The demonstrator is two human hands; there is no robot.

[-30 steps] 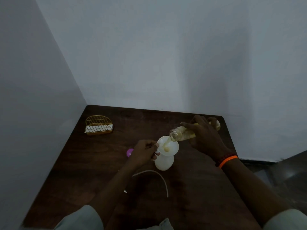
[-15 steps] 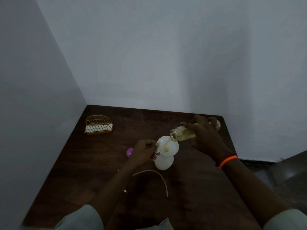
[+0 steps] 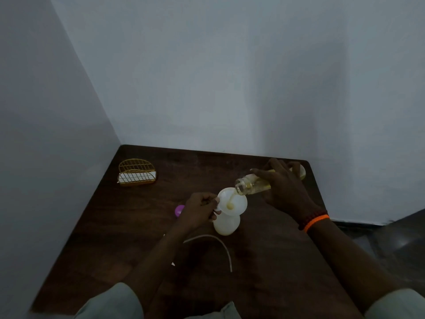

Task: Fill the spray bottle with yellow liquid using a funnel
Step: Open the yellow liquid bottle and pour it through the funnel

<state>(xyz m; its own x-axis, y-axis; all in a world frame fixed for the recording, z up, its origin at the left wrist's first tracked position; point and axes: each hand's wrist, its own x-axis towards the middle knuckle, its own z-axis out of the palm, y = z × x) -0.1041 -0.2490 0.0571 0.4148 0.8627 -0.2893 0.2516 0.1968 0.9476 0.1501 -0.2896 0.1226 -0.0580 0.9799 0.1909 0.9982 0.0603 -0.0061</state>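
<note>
Dim corner of a pale-walled room, with a dark wooden surface pushed against both walls; pouring stage of the fill. White spray bottle stands upright near the middle of the surface, its neck open, a white funnel seated in it so that the wide bowl catches what the narrow neck could not; left hand, fingers curled, pinches the funnel's near rim, seemingly to keep funnel and light bottle from tipping under the stream. Right hand is wrapped round a clear supply bottle of yellow liquid, held almost level with its mouth just over the funnel's far edge; a thin yellow stream falls to a small pool at the funnel's throat, the shallow tilt probably chosen to keep the flow slower than the funnel drains. How full the spray bottle is cannot be told through its cloudy wall. Curved white dip tube lies on the surface in front of the bottle, and a pink cap-like piece shows behind the left hand, both apparently set aside to free the neck; whether they are joined is hidden. Gold wire holder stands well apart at the far left; an orange band circles the right wrist.
</note>
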